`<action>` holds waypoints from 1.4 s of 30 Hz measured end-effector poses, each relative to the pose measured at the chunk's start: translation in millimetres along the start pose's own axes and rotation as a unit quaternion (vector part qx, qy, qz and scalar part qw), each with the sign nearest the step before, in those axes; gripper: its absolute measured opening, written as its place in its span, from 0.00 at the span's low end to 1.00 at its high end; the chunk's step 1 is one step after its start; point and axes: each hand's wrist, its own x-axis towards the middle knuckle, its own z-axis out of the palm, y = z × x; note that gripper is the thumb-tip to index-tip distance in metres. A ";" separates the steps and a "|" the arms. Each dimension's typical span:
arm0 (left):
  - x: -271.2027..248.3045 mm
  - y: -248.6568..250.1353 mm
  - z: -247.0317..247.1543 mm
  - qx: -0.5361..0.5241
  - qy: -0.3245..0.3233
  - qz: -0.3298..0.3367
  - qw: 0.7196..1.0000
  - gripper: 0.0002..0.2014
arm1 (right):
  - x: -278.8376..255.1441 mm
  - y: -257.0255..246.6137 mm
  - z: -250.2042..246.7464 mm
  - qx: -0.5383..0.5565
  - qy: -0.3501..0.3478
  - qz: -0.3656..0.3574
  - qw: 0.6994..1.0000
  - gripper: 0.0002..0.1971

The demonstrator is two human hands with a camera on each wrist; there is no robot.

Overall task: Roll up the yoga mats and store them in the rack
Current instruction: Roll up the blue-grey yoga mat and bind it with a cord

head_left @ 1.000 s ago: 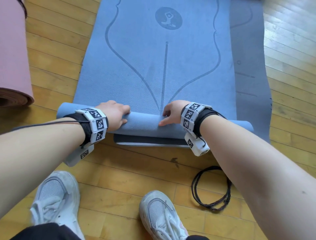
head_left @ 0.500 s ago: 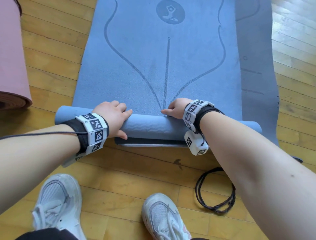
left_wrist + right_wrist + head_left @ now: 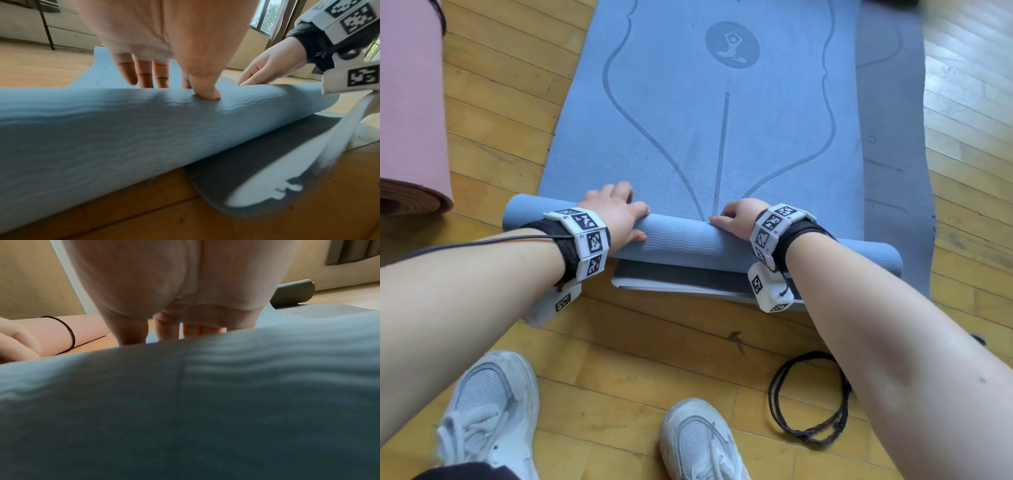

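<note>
with our left hand point(image 3: 616, 219) and right hand point(image 3: 736, 219) pressing flat-fingered on the blue mat point(image 3: 688, 240), uneven pushing toward 12 o'clock could skew it.

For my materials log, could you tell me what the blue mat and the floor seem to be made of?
Blue mat: apparently soft foam or rubber, matte; wavy ribbed underside on the roll, and the left hand thumb dents it. Floor: wooden strips, yellowish, slightly glossy, with visible grain and seams.
</note>
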 end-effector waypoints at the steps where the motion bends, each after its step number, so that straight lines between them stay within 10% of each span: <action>1: 0.1 0.6 -0.3 0.027 0.010 0.000 1.000 0.25 | -0.3 0.6 0.0 0.006 0.009 -0.002 1.000 0.22; 17: -21.6 19.2 15.6 0.131 0.000 0.045 0.990 0.25 | -7.7 13.4 -5.6 0.022 -0.012 0.005 1.000 0.16; 29: 1.6 14.1 -9.4 0.026 0.002 -0.023 0.999 0.20 | -16.4 12.4 -14.5 -0.050 -0.044 0.006 0.998 0.32; 38: -2.2 -5.6 15.3 0.102 -0.021 0.000 0.995 0.50 | -23.8 17.1 5.8 -0.018 -0.012 0.019 1.000 0.28; 42: 3.1 -2.4 5.8 0.157 -0.037 -0.005 0.987 0.48 | -35.0 20.2 12.7 -0.051 -0.020 0.003 0.998 0.46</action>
